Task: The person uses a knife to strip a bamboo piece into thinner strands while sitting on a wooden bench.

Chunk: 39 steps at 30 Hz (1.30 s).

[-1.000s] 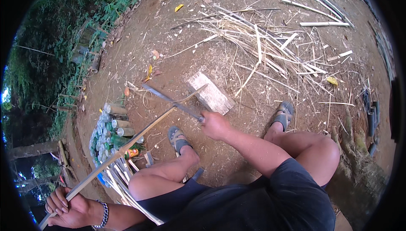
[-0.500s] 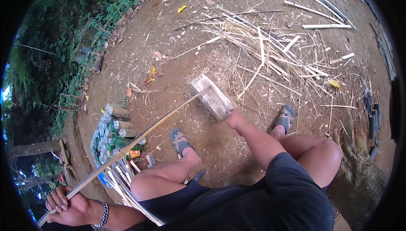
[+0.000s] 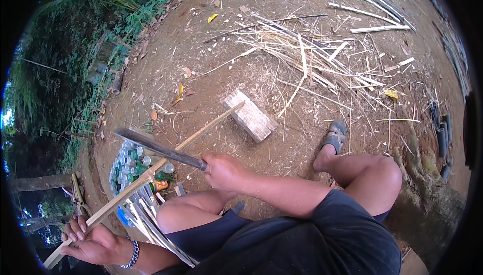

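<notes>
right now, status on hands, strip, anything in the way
Left hand gripping strip. Right hand gripping knife across strip, contact unclear. Strip tip on block. Bottles near strip's middle, possibly in the way.

Between the wooden block (image 3: pixel 253 116) and the right foot (image 3: pixel 333 136), free ground (image 3: pixel 297 144) gives the right hand (image 3: pixel 225 173) passage; at left the strip (image 3: pixel 123 195) and bottles (image 3: pixel 121 168) obstruct it, on the far side piled splints (image 3: pixel 276 43).

Knife (image 3: pixel 160 149) grip mostly hidden, left foot covered
</notes>
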{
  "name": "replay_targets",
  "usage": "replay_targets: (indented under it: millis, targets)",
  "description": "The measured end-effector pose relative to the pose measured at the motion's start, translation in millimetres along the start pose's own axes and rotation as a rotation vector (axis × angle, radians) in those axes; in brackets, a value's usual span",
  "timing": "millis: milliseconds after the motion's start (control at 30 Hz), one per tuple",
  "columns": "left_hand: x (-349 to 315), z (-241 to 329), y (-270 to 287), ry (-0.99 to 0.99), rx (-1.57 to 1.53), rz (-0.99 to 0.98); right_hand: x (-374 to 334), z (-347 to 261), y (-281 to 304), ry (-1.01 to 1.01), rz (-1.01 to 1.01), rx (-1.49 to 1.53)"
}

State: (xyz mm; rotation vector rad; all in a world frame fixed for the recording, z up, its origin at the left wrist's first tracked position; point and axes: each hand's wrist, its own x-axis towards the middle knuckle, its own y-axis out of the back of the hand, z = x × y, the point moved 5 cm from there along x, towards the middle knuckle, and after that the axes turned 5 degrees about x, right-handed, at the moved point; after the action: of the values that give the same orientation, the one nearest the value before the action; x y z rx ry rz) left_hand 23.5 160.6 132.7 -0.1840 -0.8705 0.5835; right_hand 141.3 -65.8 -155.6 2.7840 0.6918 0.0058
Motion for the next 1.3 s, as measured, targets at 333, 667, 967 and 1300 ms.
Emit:
replay_targets:
  millis: [333,667,967,1300]
  targets:
    - [-11.2,4.3,1.1,-0.097,0.094,0.094,-12.0,24.6,-12.0,-0.068,0.073,-0.023]
    - [-22.6,7.0,-11.8,-0.163,0.094,0.133,-8.7,100.6,14.5,-0.322,0.206,0.003]
    - [-26.6,7.9,-18.6,-0.158,0.155,0.167,-8.9,2.6,6.2,-0.086,-0.055,-0.128]
    - [-9.5,0.4,-4.1,-0.2,0.148,0.17,12.8,138.9,44.6,-0.489,0.142,-0.166]
